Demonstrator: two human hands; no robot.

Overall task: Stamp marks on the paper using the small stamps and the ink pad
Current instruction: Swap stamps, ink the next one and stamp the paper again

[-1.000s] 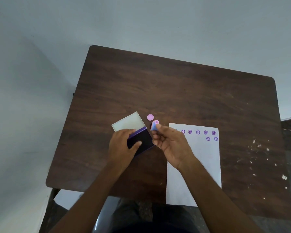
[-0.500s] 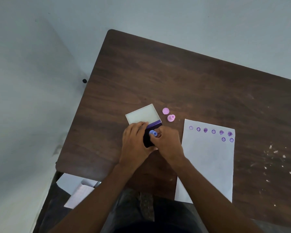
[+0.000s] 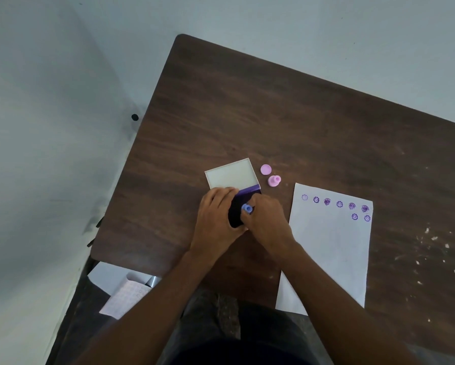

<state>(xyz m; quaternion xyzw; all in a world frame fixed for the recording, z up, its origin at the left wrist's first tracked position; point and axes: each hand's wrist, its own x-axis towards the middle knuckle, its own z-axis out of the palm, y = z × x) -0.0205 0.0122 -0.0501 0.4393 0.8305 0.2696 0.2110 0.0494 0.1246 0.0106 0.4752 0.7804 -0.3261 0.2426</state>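
Observation:
A purple ink pad (image 3: 236, 212) lies open on the dark wooden table (image 3: 273, 122), its white lid (image 3: 231, 173) folded back. My left hand (image 3: 217, 219) grips the pad from the left. My right hand (image 3: 267, 222) holds a small blue stamp (image 3: 247, 208) pressed down on the dark ink surface. To the right lies a white sheet of paper (image 3: 329, 248) with several purple stamp marks (image 3: 339, 204) along its top edge. A pink stamp (image 3: 274, 180) and its pink cap (image 3: 265, 169) stand between the lid and the paper.
White crumbs (image 3: 431, 246) are scattered over the table's right side. Loose papers (image 3: 121, 288) lie on the floor below the table's near left corner. A grey wall runs behind and to the left.
My right hand carried the blue stamp from above the paper's corner left onto the ink pad and pressed it down. The camera view shifted, so the table appears further right.

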